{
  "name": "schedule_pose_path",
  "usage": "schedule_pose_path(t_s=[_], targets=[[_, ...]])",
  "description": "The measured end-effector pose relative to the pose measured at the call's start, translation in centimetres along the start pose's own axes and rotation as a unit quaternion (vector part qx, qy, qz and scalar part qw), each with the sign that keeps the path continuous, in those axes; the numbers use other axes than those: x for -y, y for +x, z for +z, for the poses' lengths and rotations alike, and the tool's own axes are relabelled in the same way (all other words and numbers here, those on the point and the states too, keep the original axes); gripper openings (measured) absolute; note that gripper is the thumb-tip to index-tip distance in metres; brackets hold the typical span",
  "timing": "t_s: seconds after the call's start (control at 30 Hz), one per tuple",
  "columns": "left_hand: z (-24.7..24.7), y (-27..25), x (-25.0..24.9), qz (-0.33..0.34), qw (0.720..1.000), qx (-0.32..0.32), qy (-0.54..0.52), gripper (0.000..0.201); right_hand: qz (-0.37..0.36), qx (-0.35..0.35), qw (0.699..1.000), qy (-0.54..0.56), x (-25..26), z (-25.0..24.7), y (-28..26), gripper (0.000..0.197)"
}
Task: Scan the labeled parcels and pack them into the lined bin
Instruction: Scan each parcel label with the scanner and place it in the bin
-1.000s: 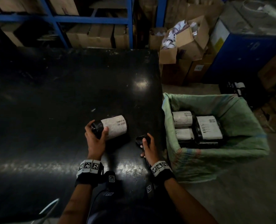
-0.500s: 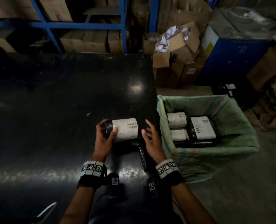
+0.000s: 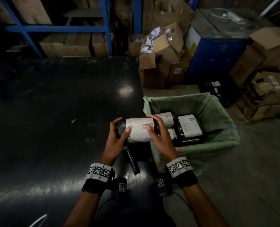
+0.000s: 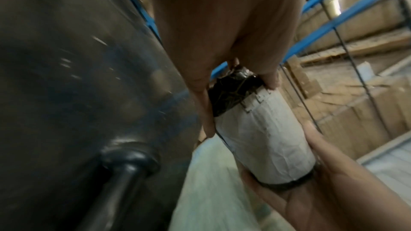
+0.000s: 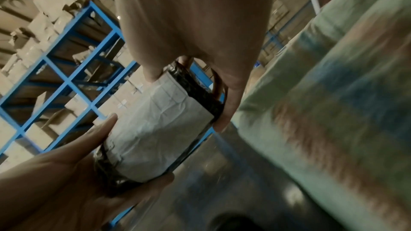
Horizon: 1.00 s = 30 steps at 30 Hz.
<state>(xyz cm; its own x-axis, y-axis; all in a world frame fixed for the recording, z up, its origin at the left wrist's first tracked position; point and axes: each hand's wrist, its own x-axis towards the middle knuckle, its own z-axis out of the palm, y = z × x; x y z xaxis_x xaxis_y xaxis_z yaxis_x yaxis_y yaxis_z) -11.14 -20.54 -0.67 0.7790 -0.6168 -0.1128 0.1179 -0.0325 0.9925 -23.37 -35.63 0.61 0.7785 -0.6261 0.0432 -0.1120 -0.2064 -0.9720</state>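
Change: a second ago the right hand (image 3: pixel 160 136) gripped the scanner (image 3: pixel 132 161) on the table (image 3: pixel 54 120) while the left hand (image 3: pixel 118 138) alone held the parcel (image 3: pixel 139 130); now the scanner lies free on the table and both hands hold the parcel, which has moved toward 3 o'clock, up to the bin's near corner.
Table: black, glossy, filling the view from 9 o'clock to the centre.
Bin: lined bin (image 3: pixel 218 140) with green liner, at 3 o'clock of the table edge, holding three labeled parcels (image 3: pixel 189 128) lying flat.
Parcel: black-wrapped cylinder with a white label, lying crosswise, held off the table, above the scanner (barcode facing up).
Left hand: fingers curled round the parcel's 9 o'clock end, thumb on the label.
Right hand: fingers curled over the 3 o'clock end, thumb pressing the label near the barcode.
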Motion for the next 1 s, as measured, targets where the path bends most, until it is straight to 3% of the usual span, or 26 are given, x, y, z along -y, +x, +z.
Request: schedule_pose_path(t_s=[0.17, 0.27, 0.4, 0.6, 0.73, 1.0], targets=[[5.2, 2.2, 0.0, 0.021, 0.998, 0.045, 0.028, 0.053, 0.009, -0.024, 1.000, -0.012, -0.3, -6.1, 1.2, 0.037], [8.2, 3.9, 0.8, 0.034, 0.991, 0.029, 0.123, 0.077, 0.022, -0.025, 0.998, -0.046, -1.0, -10.8, 2.9, 0.036], [11.9, 5.8, 2.5, 0.081, 0.939, 0.037, 0.333, 0.092, 0.051, -0.020, 0.996, -0.074, -2.4, -17.1, 6.7, 0.037], [15.2, 6.9, 4.4, 0.065, 0.880, 0.054, 0.468, 0.079, 0.123, -0.038, 0.982, -0.140, -6.2, -22.9, 12.6, 0.039], [15.1, 6.8, 5.8, 0.073, 0.879, 0.056, 0.468, 0.081, 0.166, -0.046, 0.972, -0.157, -9.0, -24.4, 14.9, 0.041], [14.2, 7.0, 7.3, 0.072, 0.905, 0.059, 0.414, 0.085, 0.233, -0.046, 0.961, -0.145, -14.4, -24.0, 17.1, 0.046]])
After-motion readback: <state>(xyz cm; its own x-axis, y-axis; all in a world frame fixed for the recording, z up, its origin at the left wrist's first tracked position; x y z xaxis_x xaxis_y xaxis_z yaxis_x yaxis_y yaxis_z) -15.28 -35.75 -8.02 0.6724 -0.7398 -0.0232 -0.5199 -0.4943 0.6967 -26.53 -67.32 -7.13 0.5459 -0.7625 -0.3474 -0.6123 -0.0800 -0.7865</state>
